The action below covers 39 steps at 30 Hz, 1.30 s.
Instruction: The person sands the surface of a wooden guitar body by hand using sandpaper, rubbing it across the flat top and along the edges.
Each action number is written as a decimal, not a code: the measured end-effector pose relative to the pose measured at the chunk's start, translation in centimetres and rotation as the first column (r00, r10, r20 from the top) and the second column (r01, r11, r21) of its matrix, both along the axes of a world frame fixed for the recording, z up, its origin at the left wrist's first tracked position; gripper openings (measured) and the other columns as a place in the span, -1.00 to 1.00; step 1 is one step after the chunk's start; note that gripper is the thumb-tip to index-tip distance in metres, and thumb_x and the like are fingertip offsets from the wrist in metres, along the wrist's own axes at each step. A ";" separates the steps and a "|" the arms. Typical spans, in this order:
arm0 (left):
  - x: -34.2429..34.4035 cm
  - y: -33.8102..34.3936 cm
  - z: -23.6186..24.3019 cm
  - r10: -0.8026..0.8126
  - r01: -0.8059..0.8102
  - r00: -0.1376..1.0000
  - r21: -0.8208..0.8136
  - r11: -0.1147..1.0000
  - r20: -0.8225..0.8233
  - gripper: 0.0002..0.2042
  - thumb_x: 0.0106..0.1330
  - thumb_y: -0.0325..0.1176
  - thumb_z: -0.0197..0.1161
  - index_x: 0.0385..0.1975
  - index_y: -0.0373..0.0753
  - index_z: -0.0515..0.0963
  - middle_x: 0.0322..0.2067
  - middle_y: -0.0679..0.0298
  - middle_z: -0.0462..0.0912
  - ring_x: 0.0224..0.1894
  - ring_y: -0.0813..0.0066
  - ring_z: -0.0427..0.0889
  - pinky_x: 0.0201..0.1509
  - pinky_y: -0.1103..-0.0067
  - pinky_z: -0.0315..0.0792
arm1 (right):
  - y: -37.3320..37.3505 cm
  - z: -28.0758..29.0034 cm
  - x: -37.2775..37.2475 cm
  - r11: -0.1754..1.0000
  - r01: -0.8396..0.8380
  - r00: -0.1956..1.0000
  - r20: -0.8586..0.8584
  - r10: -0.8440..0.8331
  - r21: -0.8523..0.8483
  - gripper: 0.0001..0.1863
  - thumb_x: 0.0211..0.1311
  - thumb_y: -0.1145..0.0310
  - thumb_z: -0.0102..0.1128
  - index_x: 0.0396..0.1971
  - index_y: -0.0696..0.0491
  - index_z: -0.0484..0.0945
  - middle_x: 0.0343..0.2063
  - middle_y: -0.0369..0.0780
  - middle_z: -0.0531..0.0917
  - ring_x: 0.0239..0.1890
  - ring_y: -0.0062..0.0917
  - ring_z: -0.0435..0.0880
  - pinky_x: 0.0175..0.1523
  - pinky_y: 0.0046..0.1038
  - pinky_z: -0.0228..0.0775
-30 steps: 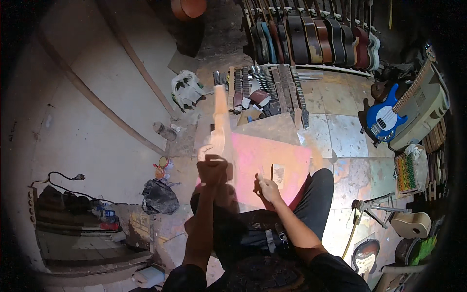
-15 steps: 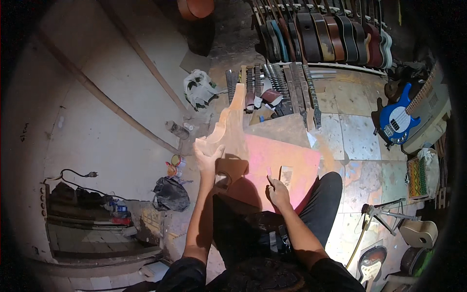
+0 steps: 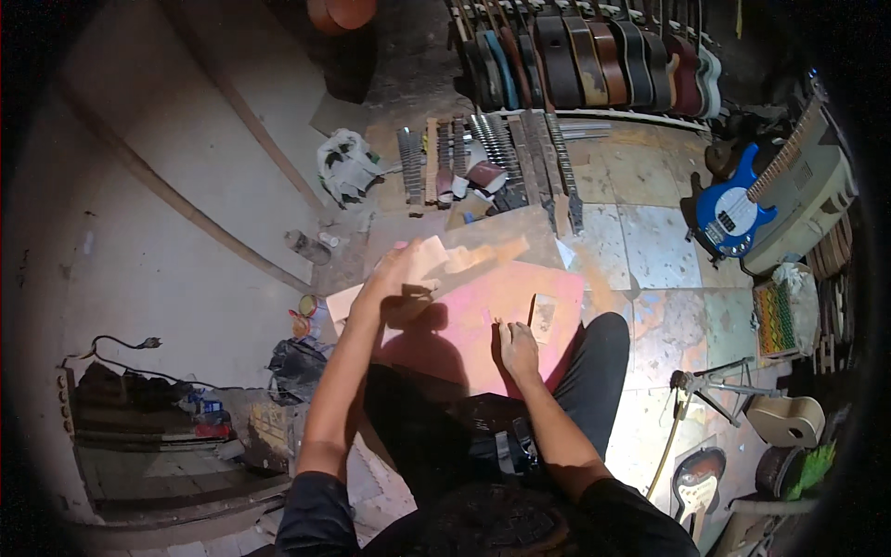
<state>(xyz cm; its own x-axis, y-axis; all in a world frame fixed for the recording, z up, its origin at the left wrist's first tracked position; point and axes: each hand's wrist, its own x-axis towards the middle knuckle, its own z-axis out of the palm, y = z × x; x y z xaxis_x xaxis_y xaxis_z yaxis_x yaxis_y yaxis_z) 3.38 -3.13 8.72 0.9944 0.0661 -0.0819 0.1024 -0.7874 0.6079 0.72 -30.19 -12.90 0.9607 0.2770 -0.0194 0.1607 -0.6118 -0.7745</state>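
Your R hand (image 3: 518, 351) has room L over pink board (image 3: 475, 302); sm. block (image 3: 545, 318) close R, wood pc. (image 3: 464, 258) ahead-L.

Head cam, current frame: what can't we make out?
Wooden piece, head view: far end blurred; part hidden by the left hand.
Right hand, head view: anything in its grip is covered by the hand itself or too small to tell.
Orange-brown round object, head view: cut off by the upper edge.
Racked guitars, head view: some necks cut off there too.
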 end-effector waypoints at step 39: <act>3.9 -4.0 -3.1 -0.026 0.015 0.999 0.286 0.958 0.036 -0.37 0.00 0.13 0.45 -0.10 -0.22 0.42 -0.34 -0.06 0.71 -0.27 -0.12 0.73 -0.18 0.13 0.56 | 6.7 8.9 10.7 0.981 0.030 0.966 0.248 -0.079 0.194 -0.70 0.09 0.36 0.43 -0.46 0.19 0.46 -0.38 0.03 0.52 -0.24 -0.06 0.48 -0.12 -0.12 0.33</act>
<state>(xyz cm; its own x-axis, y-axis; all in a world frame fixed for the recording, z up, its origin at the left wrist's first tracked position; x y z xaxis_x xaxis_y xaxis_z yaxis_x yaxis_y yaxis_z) 7.32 -7.09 5.62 0.9979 0.0606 -0.0237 0.0651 -0.9304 0.3608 11.44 -23.50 -4.01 0.9411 0.1992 0.2734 0.3366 -0.4733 -0.8141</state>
